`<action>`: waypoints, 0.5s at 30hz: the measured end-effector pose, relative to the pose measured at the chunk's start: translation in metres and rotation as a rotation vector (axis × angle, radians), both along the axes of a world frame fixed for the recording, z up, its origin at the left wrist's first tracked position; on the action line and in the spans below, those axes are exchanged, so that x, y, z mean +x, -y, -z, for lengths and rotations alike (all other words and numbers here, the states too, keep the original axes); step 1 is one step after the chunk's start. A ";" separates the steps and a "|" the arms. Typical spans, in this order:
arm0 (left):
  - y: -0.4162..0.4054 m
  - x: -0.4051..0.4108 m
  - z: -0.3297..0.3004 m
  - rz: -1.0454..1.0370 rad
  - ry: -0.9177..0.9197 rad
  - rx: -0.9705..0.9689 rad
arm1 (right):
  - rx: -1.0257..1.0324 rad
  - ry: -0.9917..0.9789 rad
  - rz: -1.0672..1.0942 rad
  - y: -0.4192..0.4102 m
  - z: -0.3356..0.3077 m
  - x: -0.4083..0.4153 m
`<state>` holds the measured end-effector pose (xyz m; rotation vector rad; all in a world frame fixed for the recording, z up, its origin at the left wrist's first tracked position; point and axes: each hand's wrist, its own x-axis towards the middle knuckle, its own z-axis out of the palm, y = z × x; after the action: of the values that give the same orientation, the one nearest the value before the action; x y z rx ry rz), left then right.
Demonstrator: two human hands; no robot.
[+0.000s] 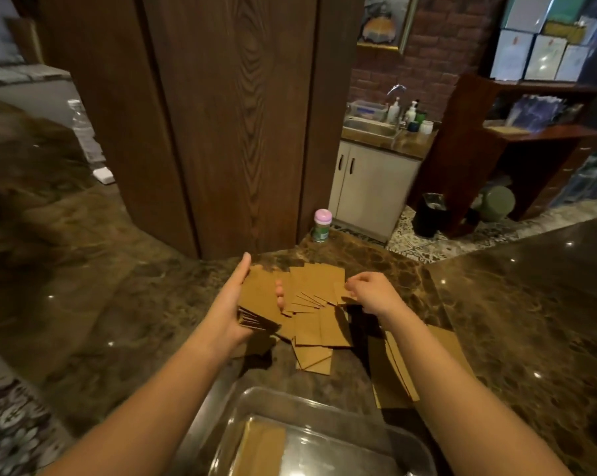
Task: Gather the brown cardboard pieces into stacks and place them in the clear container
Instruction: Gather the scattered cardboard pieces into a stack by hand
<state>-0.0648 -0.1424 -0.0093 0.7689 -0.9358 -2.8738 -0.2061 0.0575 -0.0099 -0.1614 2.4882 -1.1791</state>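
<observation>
Centre frame: left hand (233, 304) grips a cardboard stack (260, 298). Right hand (371, 293) pinches one piece (342, 293) off the loose pile (319, 324) on the counter (496, 304) — hands apart. Clear container (310, 407), bottom centre, holds cardboard.

I saw a dark brown marbled desk (145, 304). Loose brown cardboard pieces (319, 314) lay fanned across its middle, with more cardboard (393, 372) to the right. A clear container (310, 438) sat at the near edge. A pink-lidded bottle (321, 225) stood at the far edge.
</observation>
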 end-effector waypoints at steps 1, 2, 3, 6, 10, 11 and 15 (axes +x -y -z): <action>0.007 0.000 0.002 -0.015 0.003 0.012 | 0.129 -0.033 -0.026 0.009 0.006 -0.011; 0.013 -0.001 0.006 -0.028 0.010 0.023 | 0.236 -0.051 -0.041 0.019 0.012 -0.021; 0.018 -0.002 0.009 -0.032 0.011 0.029 | 0.310 -0.057 -0.047 0.029 0.016 -0.028; 0.026 -0.011 0.018 0.000 0.013 0.030 | 0.423 -0.069 -0.060 0.056 0.028 -0.043; 0.032 -0.027 0.029 0.044 0.052 0.052 | 0.624 -0.107 -0.071 0.079 0.040 -0.052; 0.033 -0.030 0.029 0.053 0.050 0.058 | 0.663 -0.075 -0.049 0.082 0.039 -0.053; 0.028 -0.046 0.029 0.088 0.064 0.086 | 0.551 0.162 0.030 0.080 0.030 -0.057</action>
<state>-0.1103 -0.1702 -0.0385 0.8519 -0.8785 -2.9998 -0.2626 -0.0221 -0.0396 0.1175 2.5664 -0.4575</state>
